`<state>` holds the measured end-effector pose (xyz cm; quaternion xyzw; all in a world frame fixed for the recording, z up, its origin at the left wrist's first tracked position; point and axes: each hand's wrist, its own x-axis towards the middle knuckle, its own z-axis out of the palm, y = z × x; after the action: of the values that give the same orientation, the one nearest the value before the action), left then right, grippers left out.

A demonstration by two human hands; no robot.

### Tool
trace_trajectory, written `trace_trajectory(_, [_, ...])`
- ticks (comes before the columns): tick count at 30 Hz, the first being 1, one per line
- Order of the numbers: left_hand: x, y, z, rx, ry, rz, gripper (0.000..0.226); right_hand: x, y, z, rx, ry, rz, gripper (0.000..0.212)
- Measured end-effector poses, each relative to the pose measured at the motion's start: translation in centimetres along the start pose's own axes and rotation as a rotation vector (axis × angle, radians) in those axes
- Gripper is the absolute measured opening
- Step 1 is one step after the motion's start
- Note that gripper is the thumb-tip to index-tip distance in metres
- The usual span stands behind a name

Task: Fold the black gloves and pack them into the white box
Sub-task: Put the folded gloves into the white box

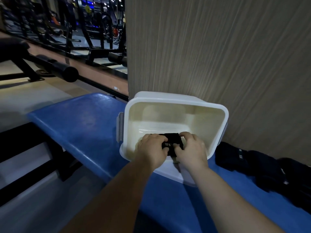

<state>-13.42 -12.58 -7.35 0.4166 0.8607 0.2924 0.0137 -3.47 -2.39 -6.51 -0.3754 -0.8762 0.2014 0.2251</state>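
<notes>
Gym machines [94,31] filled the dim background on your left, and a wood-grain wall panel [218,47] rose straight behind the blue padded surface [75,118]. You had the white box [220,110] standing open on that surface with its far side against the panel, which probably stopped it sliding away as you pushed into it.

Both of your hands were down inside the box at its near wall. Your left hand [152,149] had its fingers curled over the left part of a folded black glove [173,142], and your right hand [191,148] gripped the right part in the same way. The white lettering on the glove faced up between your hands. Holding it from both ends looked like your way of keeping the fold from springing open as it reached the bottom. Setting it against the near wall would leave the far part of the box, which looked bare, free for more.

You had left the remaining black gloves [252,165] in a loose dark heap on the surface just to the right of the box, within easy reach of your right hand. How many lay there I could not tell. Judging by that heap, most of the packing was not yet done.
</notes>
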Motion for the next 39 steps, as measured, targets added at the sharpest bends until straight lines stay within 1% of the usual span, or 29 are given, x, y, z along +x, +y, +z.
trace_trajectory(2, [0.2, -0.5, -0.2, 0.02, 0.006, -0.012, 0.039, 0.2, 0.2, 0.2, 0.14, -0.076, -0.081, 0.039])
trace_trajectory(4, [0.2, -0.8, -0.5, 0.031, 0.033, -0.038, 0.038, 0.3, 0.3, 0.2, 0.139, -0.182, -0.165, 0.039])
trace_trajectory(7, [0.2, -1.0, -0.3, 0.045, 0.094, -0.078, 0.041, 0.6, 0.2, 0.3, 0.197, -0.324, -0.159, 0.044])
trace_trajectory(9, [0.4, -1.1, -0.2, -0.058, 0.136, -0.123, 0.045, 0.9, -0.1, 0.5, 0.258, -0.368, -0.149, 0.045])
trace_trajectory(10, [0.7, -1.2, -0.3, -0.094, 0.131, -0.116, 0.042, 1.1, -0.2, 0.7, 0.25, -0.379, -0.165, 0.046])
trace_trajectory(11, [0.9, -1.0, -0.4, -0.098, 0.088, -0.099, 0.039, 1.3, -0.3, 0.9, 0.215, -0.384, -0.188, 0.046])
trace_trajectory(13, [1.0, -0.8, -0.6, -0.022, 0.004, -0.086, 0.039, 1.6, -0.4, 1.2, 0.106, -0.36, -0.244, 0.047])
trace_trajectory(15, [1.0, -0.8, -0.8, 0.06, -0.021, -0.094, 0.039, 1.8, -0.6, 1.6, 0.048, -0.331, -0.264, 0.048])
trace_trajectory(20, [1.0, -1.1, -0.3, 0.21, 0.024, -0.054, 0.033, 2.3, -1.2, 2.4, -0.029, -0.317, -0.302, 0.05])
trace_trajectory(24, [1.1, -1.7, 0.0, 0.185, 0.061, -0.034, 0.035, 2.7, -1.6, 2.8, -0.055, -0.341, -0.31, 0.05])
trace_trajectory(28, [0.8, -1.9, 0.5, 0.115, 0.207, 0.038, 0.043, 2.8, -1.5, 3.2, -0.078, -0.348, -0.32, 0.051])
trace_trajectory(29, [0.8, -2.3, 0.9, 0.128, 0.255, 0.047, 0.043, 2.8, -1.5, 3.3, -0.086, -0.347, -0.321, 0.051])
trace_trajectory(31, [0.9, -2.7, 1.3, 0.105, 0.259, 0.059, 0.041, 2.7, -1.5, 3.3, -0.102, -0.335, -0.323, 0.051])
trace_trajectory(33, [0.9, -2.6, 1.2, 0.09, 0.226, 0.057, 0.041, 2.5, -1.6, 3.2, -0.101, -0.314, -0.312, 0.052])
trace_trajectory(36, [0.8, -2.0, 0.3, 0.094, 0.105, 0.001, 0.046, 1.8, -1.8, 2.4, -0.058, -0.262, -0.289, 0.053])
trace_trajectory(38, [0.9, -1.9, 0.2, 0.129, 0.026, -0.058, 0.045, 1.1, -1.8, 1.5, -0.01, -0.224, -0.283, 0.049])
trace_trajectory(39, [1.0, -1.9, 0.2, 0.135, 0.019, -0.069, 0.047, 0.6, -1.8, 1.0, 0.008, -0.203, -0.278, 0.045])
